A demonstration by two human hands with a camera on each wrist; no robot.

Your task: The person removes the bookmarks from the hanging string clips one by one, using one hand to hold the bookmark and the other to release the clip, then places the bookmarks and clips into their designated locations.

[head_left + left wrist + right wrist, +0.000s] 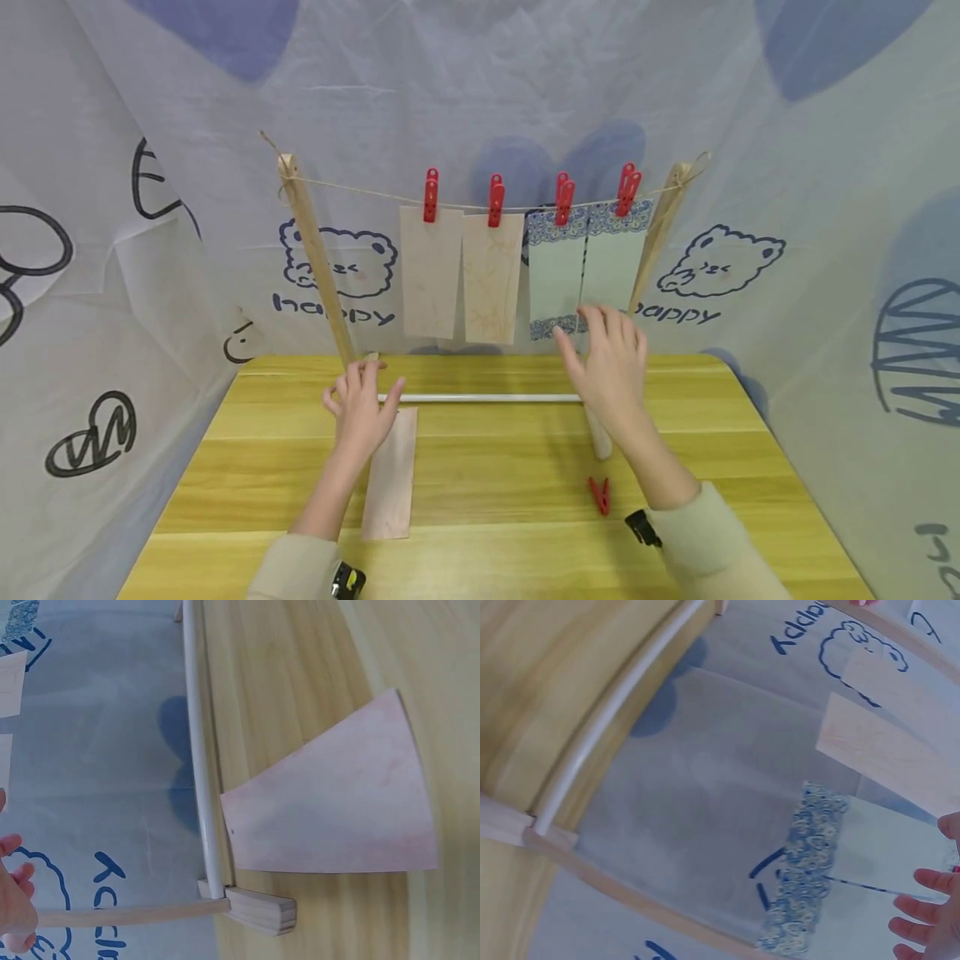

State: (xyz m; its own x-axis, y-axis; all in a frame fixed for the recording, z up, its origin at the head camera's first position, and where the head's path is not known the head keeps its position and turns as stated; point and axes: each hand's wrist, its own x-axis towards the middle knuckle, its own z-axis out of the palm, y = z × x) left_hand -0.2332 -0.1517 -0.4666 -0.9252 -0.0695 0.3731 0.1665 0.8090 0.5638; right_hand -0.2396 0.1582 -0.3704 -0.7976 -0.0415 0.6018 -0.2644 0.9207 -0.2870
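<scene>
My left hand [362,417] hovers by the foot of the left wooden post [318,258], fingers loosely bent and holding nothing. Just beside it, a pale pink paper card [392,479] lies flat on the table. My right hand [611,367] is raised before the lower edge of two blue-bordered cards [555,275], its fingers spread and nothing in them; whether it touches them I cannot tell. Those cards and two beige cards [432,279] hang from a string [352,188], held by red clothespins [431,196]. Another red clothespin [600,497] lies on the table, nearer me than the right hand.
A white rod [480,398] joins the feet of the two posts, low across the table [495,492]. The right post [656,237] leans outward behind my right hand. Printed cloth [465,83] surrounds the table at the back and sides.
</scene>
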